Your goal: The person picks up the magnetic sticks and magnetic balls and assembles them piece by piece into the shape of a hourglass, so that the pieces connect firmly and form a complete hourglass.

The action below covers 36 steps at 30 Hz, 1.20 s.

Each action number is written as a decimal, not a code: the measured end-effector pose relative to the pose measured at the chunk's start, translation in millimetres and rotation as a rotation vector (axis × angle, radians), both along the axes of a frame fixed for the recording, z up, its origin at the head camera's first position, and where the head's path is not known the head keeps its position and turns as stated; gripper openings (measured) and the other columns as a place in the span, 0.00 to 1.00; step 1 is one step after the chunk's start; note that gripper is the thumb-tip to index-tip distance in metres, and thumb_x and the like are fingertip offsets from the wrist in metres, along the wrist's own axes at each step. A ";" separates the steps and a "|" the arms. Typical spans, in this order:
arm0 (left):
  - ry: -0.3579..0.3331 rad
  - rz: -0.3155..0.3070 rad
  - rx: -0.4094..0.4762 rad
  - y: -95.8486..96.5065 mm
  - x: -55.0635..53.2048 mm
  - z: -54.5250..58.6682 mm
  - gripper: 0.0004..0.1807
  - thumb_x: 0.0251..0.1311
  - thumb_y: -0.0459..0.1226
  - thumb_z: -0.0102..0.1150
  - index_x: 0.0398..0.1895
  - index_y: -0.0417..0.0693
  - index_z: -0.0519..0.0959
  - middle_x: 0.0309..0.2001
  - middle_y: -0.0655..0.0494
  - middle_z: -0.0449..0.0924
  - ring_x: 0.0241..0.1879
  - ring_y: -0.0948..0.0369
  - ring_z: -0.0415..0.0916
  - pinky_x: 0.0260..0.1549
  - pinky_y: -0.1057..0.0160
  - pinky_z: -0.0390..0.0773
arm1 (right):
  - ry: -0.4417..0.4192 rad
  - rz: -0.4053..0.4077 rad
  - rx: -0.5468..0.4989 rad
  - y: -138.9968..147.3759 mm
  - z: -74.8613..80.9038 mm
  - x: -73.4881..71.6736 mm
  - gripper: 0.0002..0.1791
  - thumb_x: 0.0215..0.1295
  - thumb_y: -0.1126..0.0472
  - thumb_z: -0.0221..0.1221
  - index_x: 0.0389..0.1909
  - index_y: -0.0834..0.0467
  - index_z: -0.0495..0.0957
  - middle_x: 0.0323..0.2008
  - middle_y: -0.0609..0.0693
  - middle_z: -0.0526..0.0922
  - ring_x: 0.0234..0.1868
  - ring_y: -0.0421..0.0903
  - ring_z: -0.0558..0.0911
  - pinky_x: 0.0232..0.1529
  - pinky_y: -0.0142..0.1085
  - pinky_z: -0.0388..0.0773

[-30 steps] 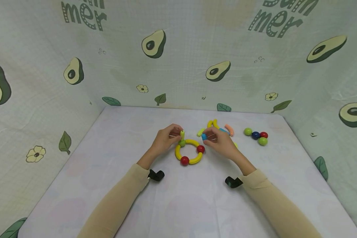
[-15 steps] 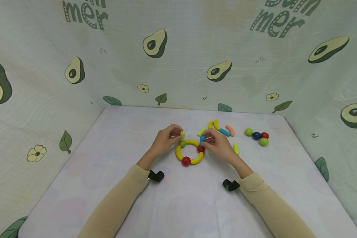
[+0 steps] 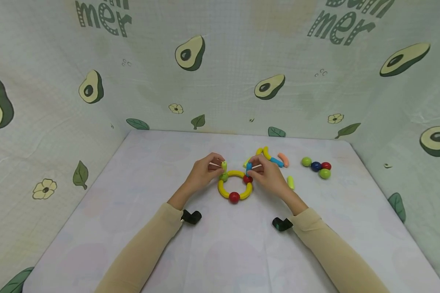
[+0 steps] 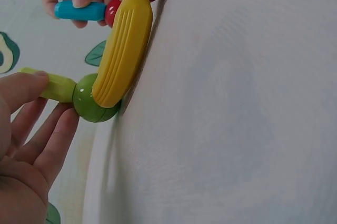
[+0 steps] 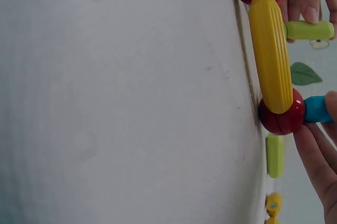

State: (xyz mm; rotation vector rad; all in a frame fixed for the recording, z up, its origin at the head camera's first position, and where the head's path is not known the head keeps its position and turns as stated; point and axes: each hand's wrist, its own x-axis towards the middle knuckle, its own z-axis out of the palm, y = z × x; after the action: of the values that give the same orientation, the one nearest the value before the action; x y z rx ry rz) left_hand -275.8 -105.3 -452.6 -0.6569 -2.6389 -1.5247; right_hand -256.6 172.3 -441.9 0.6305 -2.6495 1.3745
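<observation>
A ring of curved yellow rods (image 3: 222,191) joined by balls lies mid-table. Its balls are one green ball (image 3: 224,177) at the back left, one red ball (image 3: 247,179) at the back right and another red ball (image 3: 234,197) in front. My left hand (image 3: 205,169) pinches a lime-green rod (image 4: 59,87) that stands upright on the green ball. On the back right red ball stands a blue rod (image 5: 318,109), pinched by my right hand (image 3: 271,175). In the left wrist view both upright rods meet their balls.
Behind the right hand lie yellow curved rods (image 3: 266,152), a second blue rod (image 3: 277,162) and an orange curved rod (image 3: 283,159). A loose lime-green rod (image 3: 291,182) is right of that hand. Several loose balls, among them a dark blue ball (image 3: 316,166), sit farther right.
My right hand has moved left and brought the blue rod upright onto the red ball. The ring has turned slightly, its front red ball shifting right. My left hand keeps its grip.
</observation>
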 end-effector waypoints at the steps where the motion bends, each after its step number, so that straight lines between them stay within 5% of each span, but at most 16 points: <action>1: -0.003 -0.004 -0.002 -0.3 0.1 0.0 0.18 0.70 0.34 0.70 0.59 0.55 0.78 0.53 0.53 0.85 0.52 0.55 0.87 0.52 0.61 0.87 | 0.002 -0.003 -0.002 -0.4 -0.1 -0.5 0.18 0.71 0.69 0.68 0.56 0.60 0.74 0.51 0.59 0.84 0.49 0.56 0.90 0.51 0.43 0.88; 26: -0.007 -0.033 -0.022 -6.2 3.3 2.3 0.17 0.71 0.35 0.69 0.59 0.55 0.79 0.53 0.55 0.85 0.53 0.57 0.86 0.54 0.60 0.86 | -0.005 0.053 0.049 1.0 2.3 -5.0 0.21 0.69 0.70 0.69 0.56 0.59 0.72 0.50 0.58 0.84 0.52 0.57 0.89 0.53 0.47 0.88; 36: -0.014 -0.042 -0.021 -6.4 1.0 0.0 0.16 0.71 0.35 0.69 0.58 0.55 0.79 0.51 0.57 0.85 0.53 0.58 0.85 0.55 0.60 0.85 | -0.052 0.063 0.143 24.0 15.4 -4.7 0.24 0.73 0.66 0.67 0.66 0.60 0.73 0.55 0.57 0.85 0.56 0.56 0.87 0.59 0.51 0.85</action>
State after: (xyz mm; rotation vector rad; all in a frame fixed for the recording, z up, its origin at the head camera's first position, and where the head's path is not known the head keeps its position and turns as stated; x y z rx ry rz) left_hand -274.8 -111.7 -452.6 -0.7103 -2.6715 -1.5193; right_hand -261.3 196.3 -426.5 0.7087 -2.8114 1.2404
